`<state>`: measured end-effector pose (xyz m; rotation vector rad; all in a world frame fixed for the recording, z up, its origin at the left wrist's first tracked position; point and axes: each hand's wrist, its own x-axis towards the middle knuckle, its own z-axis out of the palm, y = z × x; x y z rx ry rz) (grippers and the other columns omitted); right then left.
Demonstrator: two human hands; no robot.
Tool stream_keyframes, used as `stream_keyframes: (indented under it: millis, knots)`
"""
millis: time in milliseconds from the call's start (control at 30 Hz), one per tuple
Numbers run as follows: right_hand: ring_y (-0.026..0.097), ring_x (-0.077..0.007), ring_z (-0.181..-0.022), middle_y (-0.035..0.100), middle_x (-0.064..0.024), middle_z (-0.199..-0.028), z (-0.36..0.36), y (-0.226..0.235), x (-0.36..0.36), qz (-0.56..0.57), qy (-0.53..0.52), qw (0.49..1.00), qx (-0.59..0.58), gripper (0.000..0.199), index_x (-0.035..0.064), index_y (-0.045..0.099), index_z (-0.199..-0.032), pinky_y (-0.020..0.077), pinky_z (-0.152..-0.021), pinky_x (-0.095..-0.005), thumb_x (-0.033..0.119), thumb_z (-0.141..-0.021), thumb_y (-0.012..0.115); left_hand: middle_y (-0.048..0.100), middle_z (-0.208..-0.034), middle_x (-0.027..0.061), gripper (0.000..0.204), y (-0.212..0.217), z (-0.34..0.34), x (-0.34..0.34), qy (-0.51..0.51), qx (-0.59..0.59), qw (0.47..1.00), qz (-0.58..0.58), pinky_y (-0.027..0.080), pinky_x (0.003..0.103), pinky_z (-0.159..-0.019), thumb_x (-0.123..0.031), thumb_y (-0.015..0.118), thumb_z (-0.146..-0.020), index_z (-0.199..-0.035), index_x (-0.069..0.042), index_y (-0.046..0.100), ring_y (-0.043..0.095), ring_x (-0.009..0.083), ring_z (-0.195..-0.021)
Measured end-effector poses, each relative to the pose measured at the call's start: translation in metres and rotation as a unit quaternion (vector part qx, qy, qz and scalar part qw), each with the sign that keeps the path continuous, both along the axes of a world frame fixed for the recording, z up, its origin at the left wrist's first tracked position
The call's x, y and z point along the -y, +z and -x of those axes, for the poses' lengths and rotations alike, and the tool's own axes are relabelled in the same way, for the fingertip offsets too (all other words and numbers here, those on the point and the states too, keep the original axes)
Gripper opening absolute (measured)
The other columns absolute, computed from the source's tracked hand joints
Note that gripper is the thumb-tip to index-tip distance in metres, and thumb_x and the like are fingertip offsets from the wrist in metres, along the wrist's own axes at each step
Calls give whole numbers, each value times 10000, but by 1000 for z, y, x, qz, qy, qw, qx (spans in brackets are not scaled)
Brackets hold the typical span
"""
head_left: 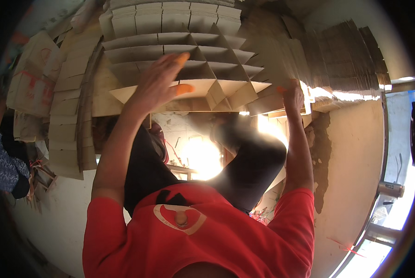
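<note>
A cardboard divider grid of slotted strips stands on the work surface in front of me, with long strips across and strips crossing them at the right. My left hand is above the grid's near left part, thumb and fingers apart, with orange covers on the thumb and a fingertip. Nothing shows between its fingers. My right hand is right of the grid, beside blurred cardboard pieces. Its fingers look curled, with an orange cover on one tip; what they hold, if anything, I cannot make out.
Rows of stacked cardboard strips stand behind the grid. More stacks lie at the left and right. A cardboard box with red print sits far left. Bright light glares below the work surface, between my knees.
</note>
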<state>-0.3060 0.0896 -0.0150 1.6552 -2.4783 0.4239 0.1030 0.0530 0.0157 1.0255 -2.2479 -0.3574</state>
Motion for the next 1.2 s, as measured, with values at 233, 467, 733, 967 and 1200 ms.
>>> stream_keyframes:
  millis: [233, 467, 733, 967, 1200]
  knots:
    - [602, -389, -826, 641, -223, -905, 31, 8, 0, 172, -103, 970, 134, 367, 23, 598, -926, 449, -698, -438, 327, -763, 722, 398, -1397, 195, 768, -9, 117, 51, -41, 61, 983, 167, 288, 412, -1082, -410, 624, -818, -1377, 25, 326, 323, 336, -1334]
    - [603, -205, -1023, 627, -120, -1130, -36, 101, -21, 289, 69, 951, 89, 483, 36, 533, -1224, 467, -849, -308, 190, -807, 723, 428, -1371, 181, 681, -44, 133, 64, -60, 205, 975, 62, 289, 424, -1062, -397, 618, -826, -1317, 22, 400, 354, 298, -1319]
    - [498, -145, -1181, 502, -96, -1346, -114, 149, -27, 246, 249, 883, 312, 618, -1, 424, -1357, 413, -968, -276, 34, -800, 690, 605, -1120, 197, 514, -13, 37, 49, -3, -174, 984, 46, 455, 375, -884, -260, 734, -761, -1144, 38, 564, 570, 346, -1050]
    - [543, -136, -1101, 545, -121, -1291, -183, 133, 1, 135, 327, 878, 320, 629, -17, 417, -1354, 442, -921, -255, -42, -777, 666, 642, -857, 184, 375, -23, -54, 3, 69, -46, 997, 7, 471, 408, -735, -220, 752, -704, -962, 22, 629, 595, 353, -832]
    - [547, -132, -1053, 579, -118, -1228, -226, 134, 16, 50, 300, 891, 336, 654, -9, 382, -1384, 453, -897, -256, -49, -785, 642, 625, -706, 115, 142, -52, -53, 3, 47, -36, 997, 46, 467, 396, -626, -68, 677, -690, -815, -34, 620, 602, 292, -721]
